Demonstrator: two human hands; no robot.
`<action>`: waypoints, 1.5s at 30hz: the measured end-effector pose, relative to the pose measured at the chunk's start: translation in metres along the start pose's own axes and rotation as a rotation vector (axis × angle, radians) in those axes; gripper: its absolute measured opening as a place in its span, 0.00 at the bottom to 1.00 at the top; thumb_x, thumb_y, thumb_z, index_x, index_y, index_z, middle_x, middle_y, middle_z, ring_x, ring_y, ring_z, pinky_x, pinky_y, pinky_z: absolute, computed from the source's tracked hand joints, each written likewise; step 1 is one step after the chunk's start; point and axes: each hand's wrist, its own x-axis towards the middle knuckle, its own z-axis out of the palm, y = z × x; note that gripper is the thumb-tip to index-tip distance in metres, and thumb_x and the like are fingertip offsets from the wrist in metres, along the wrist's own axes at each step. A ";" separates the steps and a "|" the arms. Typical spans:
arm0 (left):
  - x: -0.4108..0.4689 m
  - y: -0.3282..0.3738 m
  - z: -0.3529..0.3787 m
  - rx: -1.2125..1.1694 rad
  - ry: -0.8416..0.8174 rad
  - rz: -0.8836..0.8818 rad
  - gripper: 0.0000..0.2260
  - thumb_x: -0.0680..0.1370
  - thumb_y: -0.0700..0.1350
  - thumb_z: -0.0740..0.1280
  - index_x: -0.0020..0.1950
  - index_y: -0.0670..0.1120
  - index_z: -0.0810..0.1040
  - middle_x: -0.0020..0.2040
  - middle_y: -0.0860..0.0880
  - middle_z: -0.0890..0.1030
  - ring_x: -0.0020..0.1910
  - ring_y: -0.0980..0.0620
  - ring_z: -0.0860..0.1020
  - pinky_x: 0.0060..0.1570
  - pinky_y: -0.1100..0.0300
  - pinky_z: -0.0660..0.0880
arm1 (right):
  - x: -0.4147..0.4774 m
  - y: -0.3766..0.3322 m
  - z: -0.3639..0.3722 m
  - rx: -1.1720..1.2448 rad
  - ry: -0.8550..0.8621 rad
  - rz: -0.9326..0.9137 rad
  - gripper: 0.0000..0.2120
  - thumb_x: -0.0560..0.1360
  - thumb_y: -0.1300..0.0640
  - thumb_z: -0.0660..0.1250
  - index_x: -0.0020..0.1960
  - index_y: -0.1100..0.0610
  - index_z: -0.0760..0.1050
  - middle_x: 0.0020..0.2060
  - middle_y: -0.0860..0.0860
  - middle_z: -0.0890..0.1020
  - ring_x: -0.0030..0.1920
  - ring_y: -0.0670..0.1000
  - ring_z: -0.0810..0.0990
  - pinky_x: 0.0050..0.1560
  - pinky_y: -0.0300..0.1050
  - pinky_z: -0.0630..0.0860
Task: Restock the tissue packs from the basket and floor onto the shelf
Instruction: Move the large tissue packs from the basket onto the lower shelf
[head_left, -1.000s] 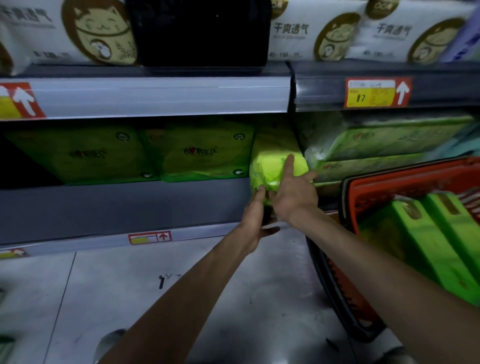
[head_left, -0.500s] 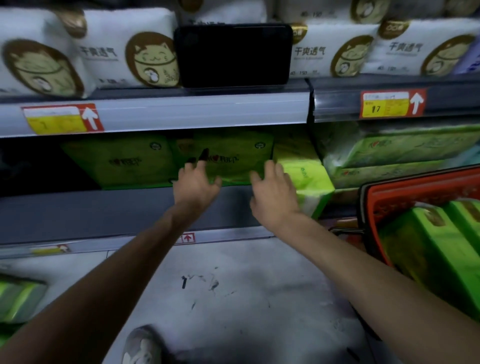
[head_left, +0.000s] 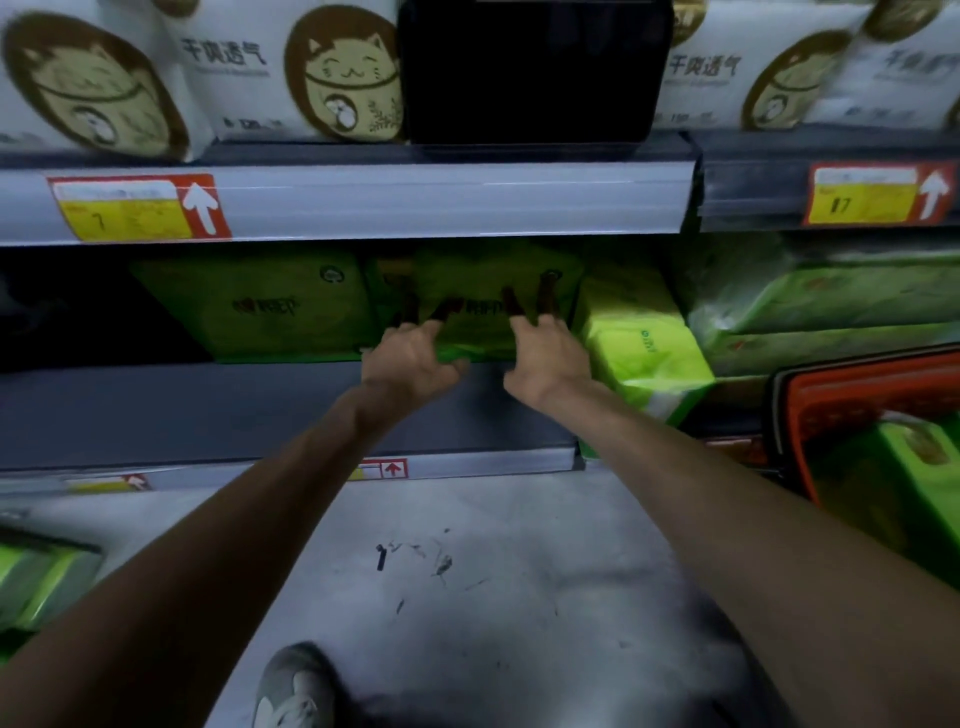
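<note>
A grey shoe (head_left: 293, 686) stands at the bottom edge on the floor (head_left: 493, 571). Green floor packs (head_left: 36, 582) lie at the lower left, and more packs (head_left: 914, 488) fill the red basket (head_left: 857, 405) at the right edge. At mid-frame the left hand (head_left: 410, 358) and right hand (head_left: 550, 364) press straight, spread fingers flat against the front of a green tissue pack (head_left: 483, 312). It stands on the lower shelf (head_left: 208, 410), just left of a brighter pack (head_left: 639, 343). Along the top sit white cat-printed packs (head_left: 291, 67).
</note>
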 end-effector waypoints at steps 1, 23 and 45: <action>-0.003 0.001 -0.005 0.012 -0.002 0.001 0.31 0.78 0.63 0.68 0.79 0.53 0.68 0.71 0.41 0.75 0.73 0.40 0.71 0.71 0.42 0.71 | -0.002 0.003 -0.005 0.002 0.005 -0.014 0.36 0.76 0.54 0.71 0.81 0.50 0.60 0.73 0.60 0.69 0.73 0.61 0.68 0.66 0.52 0.74; -0.148 0.088 -0.094 0.334 -0.127 0.381 0.40 0.78 0.65 0.65 0.85 0.61 0.49 0.80 0.45 0.68 0.75 0.38 0.70 0.67 0.42 0.74 | -0.160 0.066 -0.127 0.105 0.059 -0.119 0.38 0.74 0.55 0.74 0.81 0.49 0.63 0.78 0.60 0.64 0.79 0.61 0.62 0.75 0.51 0.67; -0.195 0.312 -0.005 0.060 -0.135 0.805 0.29 0.80 0.58 0.67 0.81 0.59 0.64 0.75 0.50 0.74 0.71 0.46 0.74 0.61 0.51 0.78 | -0.280 0.301 -0.150 0.173 0.161 0.375 0.26 0.76 0.48 0.74 0.71 0.55 0.75 0.58 0.59 0.82 0.54 0.60 0.82 0.46 0.50 0.78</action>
